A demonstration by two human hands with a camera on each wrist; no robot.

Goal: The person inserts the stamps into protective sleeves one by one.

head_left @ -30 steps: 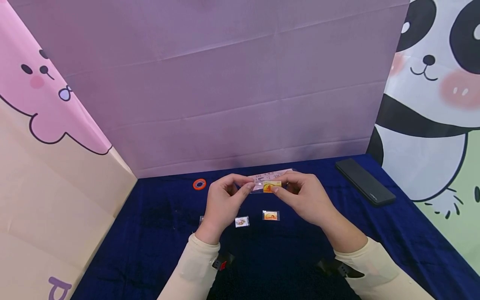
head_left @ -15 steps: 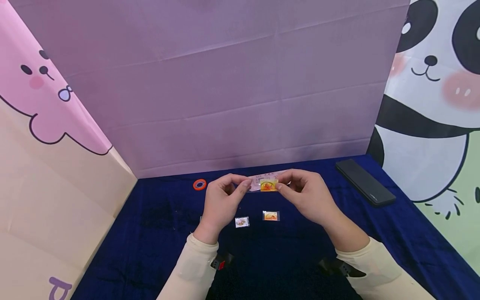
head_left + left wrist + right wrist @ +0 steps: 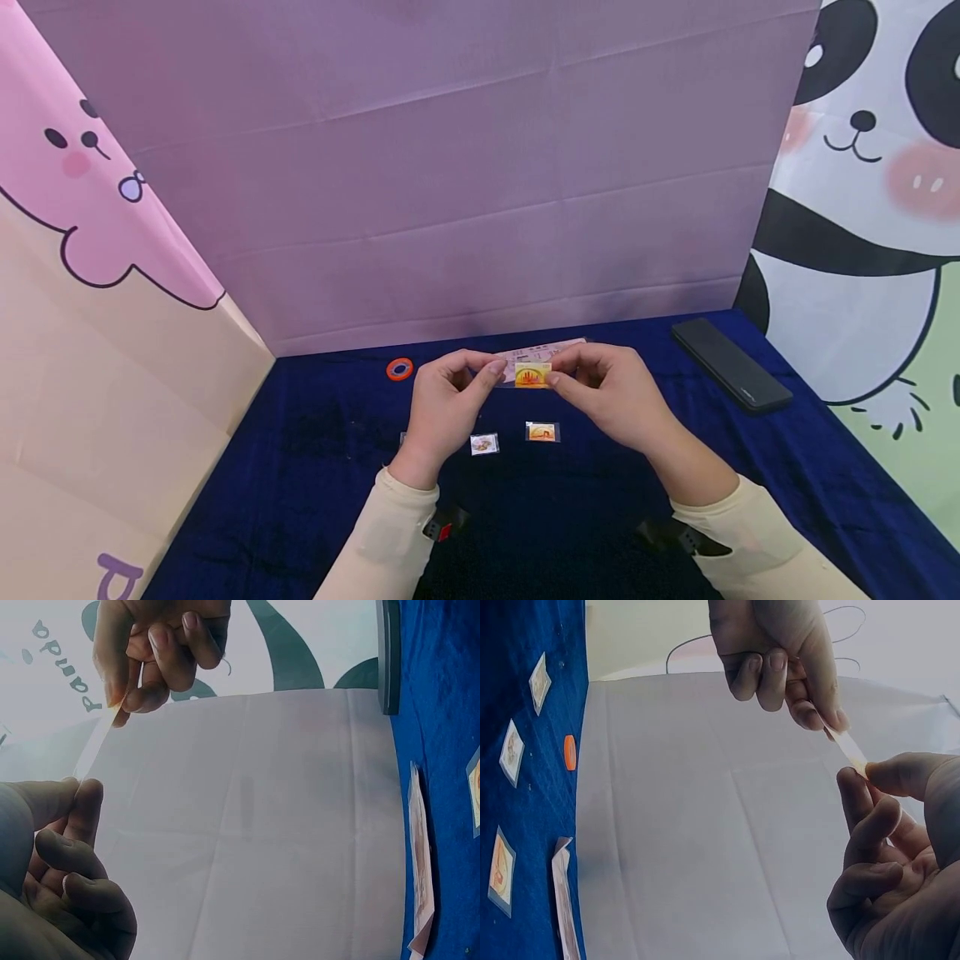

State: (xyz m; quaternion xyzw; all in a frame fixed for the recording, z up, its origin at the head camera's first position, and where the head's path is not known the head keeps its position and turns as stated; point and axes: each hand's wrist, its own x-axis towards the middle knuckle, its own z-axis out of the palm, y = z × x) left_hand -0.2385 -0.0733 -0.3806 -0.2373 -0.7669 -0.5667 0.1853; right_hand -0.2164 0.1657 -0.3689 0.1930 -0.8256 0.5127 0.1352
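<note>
A small yellow stamp with a red-orange picture (image 3: 532,375) is held in the air between both hands, in what looks like a clear sleeve. My left hand (image 3: 446,408) pinches the see-through left end between thumb and index finger. On the other side, my right hand (image 3: 615,396) pinches the stamp's right edge the same way. Both wrist views show the piece edge-on as a thin pale strip (image 3: 91,750). Below the hands lie an orange stamp in a clear sleeve (image 3: 542,432) and a white stamp in a sleeve (image 3: 483,443). Another sleeved stamp (image 3: 540,684) is mostly hidden behind my left wrist in the head view.
Behind the hands lies a pink printed packet (image 3: 543,348), partly covered. An orange ring (image 3: 399,369) is at the back left. A black flat case (image 3: 730,365) rests at the right on the blue cloth (image 3: 300,500). A mauve curtain (image 3: 487,167) closes the back.
The yellow stamp has shifted slightly left, and the right thumb now covers only its right edge, so more of the picture shows. The left hand has barely moved.
</note>
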